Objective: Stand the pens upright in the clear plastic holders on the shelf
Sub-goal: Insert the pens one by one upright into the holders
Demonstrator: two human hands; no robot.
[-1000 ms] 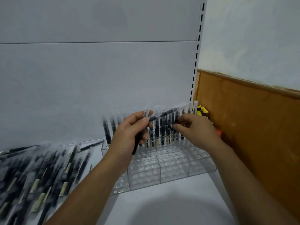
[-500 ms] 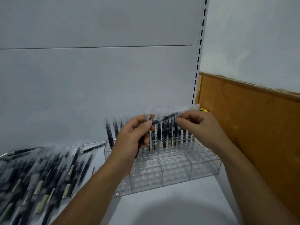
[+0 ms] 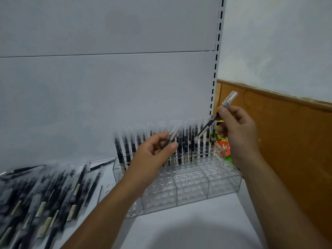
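Observation:
A clear plastic holder with round holes stands on the white shelf. Its back row carries several black pens standing upright in clear sleeves. My right hand pinches one wrapped black pen, tilted, its lower end above the right part of the back row. My left hand holds another wrapped pen in front of the row's middle. The front rows of holes have no pens in them.
A heap of several wrapped black pens lies on the shelf at the left. A white back panel rises behind, with a slotted upright at its right edge. A brown wooden wall panel stands to the right; colourful packets sit in the gap.
My hands have parted. The right hand has drawn one pen up and to the right, away from the left hand, which keeps another pen lower down.

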